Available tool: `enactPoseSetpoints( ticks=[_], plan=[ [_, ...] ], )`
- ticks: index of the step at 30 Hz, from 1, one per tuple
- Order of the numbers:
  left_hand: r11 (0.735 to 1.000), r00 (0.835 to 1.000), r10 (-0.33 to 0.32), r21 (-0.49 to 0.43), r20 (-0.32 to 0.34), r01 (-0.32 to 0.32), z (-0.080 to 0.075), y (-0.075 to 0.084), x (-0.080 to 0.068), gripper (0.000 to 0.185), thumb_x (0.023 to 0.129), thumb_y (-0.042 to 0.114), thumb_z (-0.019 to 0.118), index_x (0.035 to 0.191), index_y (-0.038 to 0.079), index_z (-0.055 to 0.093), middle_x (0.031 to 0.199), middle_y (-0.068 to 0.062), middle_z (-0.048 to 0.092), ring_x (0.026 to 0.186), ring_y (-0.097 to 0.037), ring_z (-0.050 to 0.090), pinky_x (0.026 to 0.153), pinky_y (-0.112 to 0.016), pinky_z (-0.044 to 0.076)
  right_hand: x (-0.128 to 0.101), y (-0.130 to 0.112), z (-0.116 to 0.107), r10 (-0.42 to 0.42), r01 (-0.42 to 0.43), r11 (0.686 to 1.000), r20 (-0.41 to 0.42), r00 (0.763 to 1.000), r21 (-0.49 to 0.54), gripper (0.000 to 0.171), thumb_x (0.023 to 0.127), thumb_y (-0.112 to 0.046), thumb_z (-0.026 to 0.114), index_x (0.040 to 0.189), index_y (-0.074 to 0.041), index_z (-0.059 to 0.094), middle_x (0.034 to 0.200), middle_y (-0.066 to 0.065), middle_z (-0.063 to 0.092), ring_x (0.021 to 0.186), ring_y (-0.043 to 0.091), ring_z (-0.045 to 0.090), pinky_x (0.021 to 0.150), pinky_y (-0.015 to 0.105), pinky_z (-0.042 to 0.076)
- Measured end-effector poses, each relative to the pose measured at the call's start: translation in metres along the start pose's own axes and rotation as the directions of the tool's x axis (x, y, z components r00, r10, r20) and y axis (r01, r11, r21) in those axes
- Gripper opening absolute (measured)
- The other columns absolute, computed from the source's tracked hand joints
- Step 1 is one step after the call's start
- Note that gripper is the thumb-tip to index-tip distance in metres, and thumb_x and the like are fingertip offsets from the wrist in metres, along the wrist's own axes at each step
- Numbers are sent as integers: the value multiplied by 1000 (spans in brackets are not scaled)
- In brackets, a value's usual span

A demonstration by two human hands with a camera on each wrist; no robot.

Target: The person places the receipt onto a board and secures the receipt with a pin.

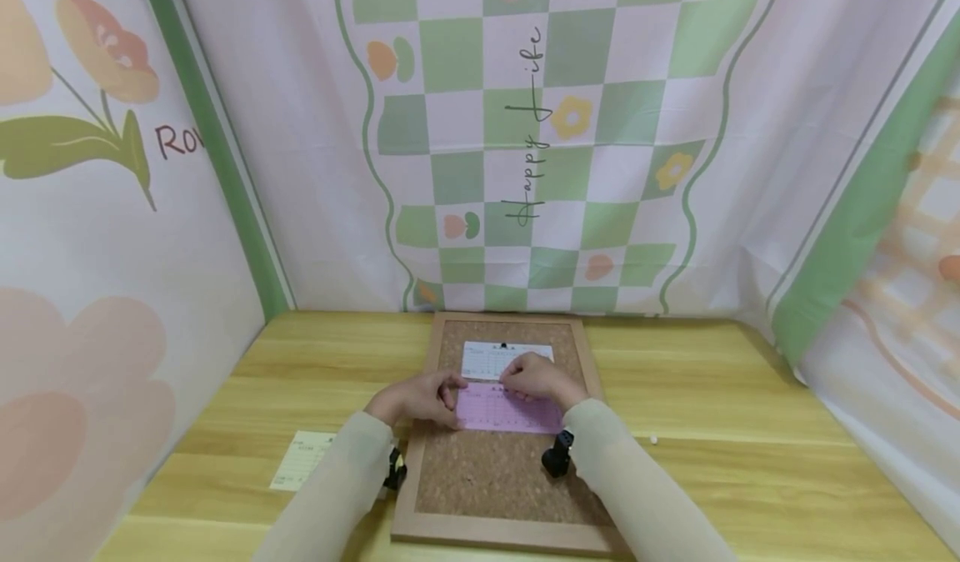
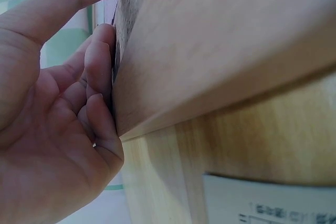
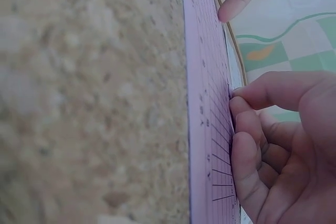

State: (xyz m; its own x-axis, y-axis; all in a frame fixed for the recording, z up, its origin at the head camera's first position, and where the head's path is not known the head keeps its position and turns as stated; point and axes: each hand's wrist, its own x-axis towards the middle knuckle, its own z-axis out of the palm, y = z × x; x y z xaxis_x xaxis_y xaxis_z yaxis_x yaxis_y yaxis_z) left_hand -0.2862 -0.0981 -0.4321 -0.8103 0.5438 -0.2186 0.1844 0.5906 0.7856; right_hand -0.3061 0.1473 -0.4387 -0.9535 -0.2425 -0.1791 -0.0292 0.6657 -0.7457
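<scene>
A pink printed slip (image 1: 510, 412) lies across the middle of a wood-framed corkboard (image 1: 495, 479). Just above it, a white printed slip (image 1: 483, 360) is fixed by a black pushpin (image 1: 503, 346) at its top. My left hand (image 1: 423, 397) rests at the pink slip's left edge, thumb near the lower corner and fingers near the upper one. At the slip's top middle, my right hand (image 1: 542, 377) pinches a small dark pushpin between thumb and forefinger, mostly hidden by the fingertips. The right wrist view shows those right-hand fingers (image 3: 247, 150) against the slip's surface.
A yellow printed slip (image 1: 302, 460) lies on the wooden table (image 1: 705, 378), left of the board and partly under my left sleeve. One small white bit (image 1: 653, 440) sits to the board's right. Patterned curtains (image 1: 637, 170) hang behind the table and at both sides.
</scene>
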Motion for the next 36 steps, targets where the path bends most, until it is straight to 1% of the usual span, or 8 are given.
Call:
enactPoseSetpoints(
  ticks=[8,13,18,22,25,30,36],
  plan=[
    [1000,1000,0,-8,1,0,0,2,-1,64,80,9,84,136,2,53,91,-8,57,79,-18,51,71,-30,43,-1,0,-2,-3,3,1000,16,1000,3,13,96,-13,64,96,-4,73,81,3,65,71,14,59,60,26,49],
    [1000,1000,3,-11,-1,-3,-1,1,-1,64,81,9,84,136,2,53,91,-8,57,79,-18,51,71,-30,43,-2,-3,-5,-13,13,1000,36,999,-16,14,97,-15,62,96,-5,72,81,3,66,71,14,60,61,27,50],
    [1000,1000,3,2,-3,-3,-2,0,-1,64,81,12,85,136,4,53,91,-7,58,79,-18,52,72,-30,43,-6,-5,-8,-36,38,998,43,998,-55,16,97,-17,62,96,-5,72,82,3,66,72,14,61,64,29,51],
    [1000,1000,0,11,-4,0,-1,1,-2,65,81,13,85,136,5,53,92,-7,58,80,-18,51,73,-31,43,-11,-2,-10,-80,84,993,45,996,-86,16,97,-16,61,95,-4,71,78,3,65,68,14,59,62,29,50],
    [1000,1000,4,13,-5,-3,0,1,-2,65,80,12,85,136,4,53,92,-7,57,81,-19,51,73,-31,43,-16,2,-13,-103,107,991,51,993,-84,15,97,-14,60,97,-1,69,78,3,63,66,15,58,59,28,48],
    [1000,1000,7,10,-6,-7,1,0,-2,65,80,12,85,136,4,53,92,-7,57,82,-19,50,74,-31,42,-30,7,-21,-104,109,991,63,993,-79,16,97,-12,59,102,1,67,82,6,61,68,16,56,59,29,46],
    [1000,1000,3,1,-6,-3,0,0,-2,64,80,11,85,136,5,53,91,-7,57,82,-18,50,74,-31,42,-46,17,-35,-168,173,971,43,985,-168,15,97,-12,61,99,0,68,79,3,60,65,15,53,56,31,44]
  ],
)
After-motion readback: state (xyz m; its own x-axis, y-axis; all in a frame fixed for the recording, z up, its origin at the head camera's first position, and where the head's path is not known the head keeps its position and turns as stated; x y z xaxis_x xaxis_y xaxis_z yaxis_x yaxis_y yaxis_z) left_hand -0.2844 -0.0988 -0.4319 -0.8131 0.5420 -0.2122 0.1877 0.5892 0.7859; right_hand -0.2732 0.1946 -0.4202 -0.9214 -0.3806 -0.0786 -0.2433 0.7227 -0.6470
